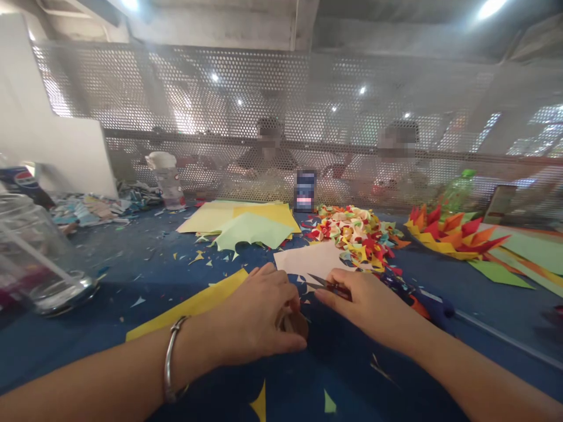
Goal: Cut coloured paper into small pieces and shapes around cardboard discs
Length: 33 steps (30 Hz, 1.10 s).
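Note:
My right hand (363, 296) grips a small pair of scissors (320, 282), with the dark blades pointing left and slightly apart. Just beyond the blades lies a pale pinkish-white sheet of paper (303, 261). My left hand (259, 313), with a silver bangle on its wrist, is closed, its thumb and fingers curled together. Whatever sits between those fingers is mostly hidden and in shadow. A yellow sheet (185, 308) lies beneath and behind the left hand. Small cut scraps, such as a yellow one (259, 403) and a green one (329, 402), lie nearer to me.
Yellow and light green sheets (253, 231) are stacked ahead. A heap of small cut paper pieces (352, 231) and a red-orange-yellow folded paper ring (455, 231) are at right. A glass jar (39, 258) stands left. Behind a perforated screen (197, 88) sit people.

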Tool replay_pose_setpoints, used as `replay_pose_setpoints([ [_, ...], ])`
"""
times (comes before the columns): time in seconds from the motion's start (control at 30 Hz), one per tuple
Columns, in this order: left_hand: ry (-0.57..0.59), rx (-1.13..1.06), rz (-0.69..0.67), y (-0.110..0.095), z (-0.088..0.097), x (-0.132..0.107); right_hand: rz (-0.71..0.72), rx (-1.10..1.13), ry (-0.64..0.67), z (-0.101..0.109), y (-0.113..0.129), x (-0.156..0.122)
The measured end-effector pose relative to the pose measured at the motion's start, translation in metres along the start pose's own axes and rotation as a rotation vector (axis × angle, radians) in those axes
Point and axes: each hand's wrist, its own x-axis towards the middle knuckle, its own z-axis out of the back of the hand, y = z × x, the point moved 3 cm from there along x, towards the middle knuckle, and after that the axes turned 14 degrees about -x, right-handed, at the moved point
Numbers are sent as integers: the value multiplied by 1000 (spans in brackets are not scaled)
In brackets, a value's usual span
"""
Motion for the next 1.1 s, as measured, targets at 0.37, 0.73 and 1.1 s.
replay_pose_setpoints([
  [0.37, 75, -140, -44, -11, 7, -6, 36, -9, 11, -1, -2, 0],
  [0.73, 24, 139, 87, 14, 32, -15, 1, -148, 5, -2, -3, 0],
  [1.1, 8, -71, 67, 20, 16, -4, -55, -349, -31, -1, -3, -2],
])
